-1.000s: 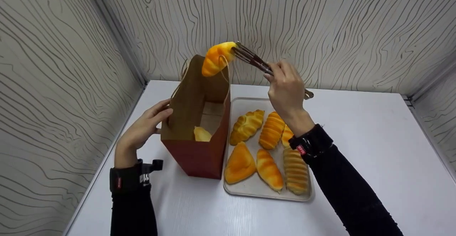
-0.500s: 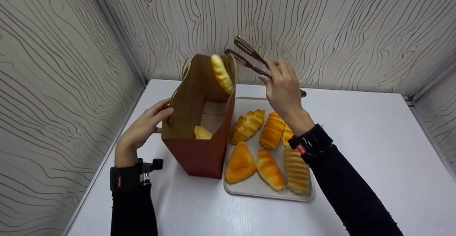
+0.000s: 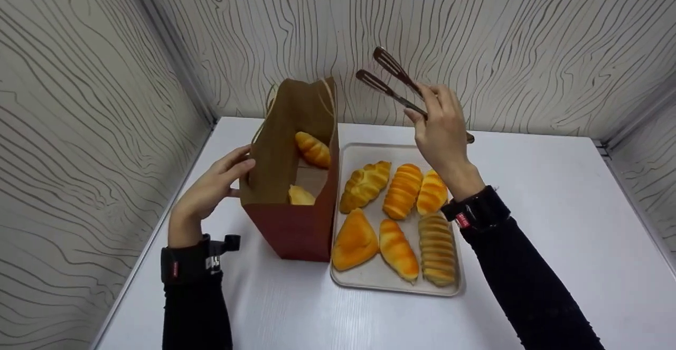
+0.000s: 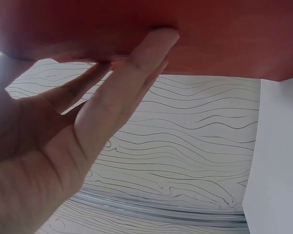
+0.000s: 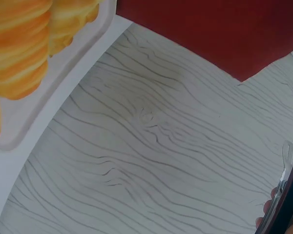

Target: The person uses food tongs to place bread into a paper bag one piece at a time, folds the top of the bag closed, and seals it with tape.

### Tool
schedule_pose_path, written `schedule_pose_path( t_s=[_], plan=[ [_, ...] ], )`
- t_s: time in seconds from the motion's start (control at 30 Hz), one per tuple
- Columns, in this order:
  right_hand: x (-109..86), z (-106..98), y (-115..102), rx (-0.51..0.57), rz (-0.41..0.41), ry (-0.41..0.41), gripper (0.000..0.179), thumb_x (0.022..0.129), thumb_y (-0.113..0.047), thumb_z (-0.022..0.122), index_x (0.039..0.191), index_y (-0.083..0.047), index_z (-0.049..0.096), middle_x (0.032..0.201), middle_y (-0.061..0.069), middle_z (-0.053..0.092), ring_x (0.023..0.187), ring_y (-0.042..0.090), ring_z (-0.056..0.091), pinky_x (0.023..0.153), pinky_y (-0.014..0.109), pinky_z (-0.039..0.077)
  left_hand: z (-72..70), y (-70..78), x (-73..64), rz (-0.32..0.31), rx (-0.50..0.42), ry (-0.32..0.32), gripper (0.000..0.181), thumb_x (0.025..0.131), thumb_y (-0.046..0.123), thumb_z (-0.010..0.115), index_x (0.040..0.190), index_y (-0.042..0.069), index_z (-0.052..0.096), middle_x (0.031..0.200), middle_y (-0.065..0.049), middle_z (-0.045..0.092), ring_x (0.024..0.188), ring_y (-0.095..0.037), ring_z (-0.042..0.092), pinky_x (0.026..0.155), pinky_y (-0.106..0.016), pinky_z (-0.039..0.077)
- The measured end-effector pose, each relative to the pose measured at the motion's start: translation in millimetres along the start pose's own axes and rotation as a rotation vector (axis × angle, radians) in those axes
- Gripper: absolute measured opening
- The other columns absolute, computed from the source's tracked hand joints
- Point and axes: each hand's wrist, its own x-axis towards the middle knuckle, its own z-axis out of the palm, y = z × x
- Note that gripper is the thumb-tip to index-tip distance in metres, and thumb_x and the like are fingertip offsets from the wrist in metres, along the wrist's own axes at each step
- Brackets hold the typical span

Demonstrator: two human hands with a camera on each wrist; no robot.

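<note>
In the head view, a red paper bag (image 3: 285, 231) with a brown inside stands upright. My left hand (image 3: 211, 189) holds its left rim; in the left wrist view, fingers (image 4: 122, 83) lie against the red outer side. Inside the bag, a small croissant-shaped bread (image 3: 313, 149) rests toward the back and a pale bread piece (image 3: 301, 196) shows near the front. My right hand (image 3: 441, 131) grips brown slotted tongs (image 3: 391, 91), raised behind the tray. The tongs' arms are spread apart with nothing between them. In the right wrist view, only part of the tongs (image 5: 283, 200) shows.
Right of the bag, a beige tray (image 3: 369, 281) carries several breads, including a triangular one (image 3: 355, 242), a ridged one (image 3: 437, 249) and a twisted one (image 3: 365, 186). White table (image 3: 538, 207) extends around them; patterned walls (image 3: 475, 33) stand behind and left.
The croissant-shaped bread left the tongs at the bag's mouth and dropped inside. The tongs spread, and my right hand shifted right. My left hand stayed at the rim.
</note>
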Motion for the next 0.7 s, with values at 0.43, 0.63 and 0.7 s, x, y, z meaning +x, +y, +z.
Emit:
schedule_pose_path(
  t_s=[0.43, 0.63, 0.7],
  plan=[
    [-26.9, -21, 49, -0.033, 0.092, 0.029, 0.045, 0.1, -0.02, 0.072, 0.137, 0.004, 0.062, 0.117, 0.025, 0.057, 0.108, 0.042, 0.052, 0.096, 0.053, 0.041, 0.5, 1.1, 1.0, -0.011, -0.003, -0.009, 0.072, 0.11, 0.043, 0.051, 0.167, 0.01, 0.021, 0.167, -0.018, 0.027, 0.15, -0.04, 0.031, 0.108, -0.068, 0.04],
    [-36.1, -26, 62, -0.046, 0.118, 0.028, 0.044, 0.1, -0.018, 0.072, 0.137, 0.003, 0.062, 0.116, 0.024, 0.057, 0.105, 0.04, 0.052, 0.092, 0.053, 0.041, 1.1, 1.0, 1.1, -0.008, 0.005, -0.006, 0.072, 0.11, 0.043, 0.051, 0.166, 0.01, 0.022, 0.166, -0.019, 0.028, 0.149, -0.041, 0.033, 0.107, -0.068, 0.041],
    [-39.7, -26, 65, -0.048, 0.125, 0.02, 0.043, 0.1, -0.018, 0.072, 0.137, 0.003, 0.063, 0.115, 0.024, 0.057, 0.103, 0.04, 0.052, 0.091, 0.053, 0.041, 1.4, 1.0, 1.2, -0.008, 0.004, -0.004, 0.071, 0.11, 0.043, 0.051, 0.166, 0.011, 0.023, 0.165, -0.018, 0.03, 0.148, -0.041, 0.034, 0.107, -0.068, 0.041]
  ],
)
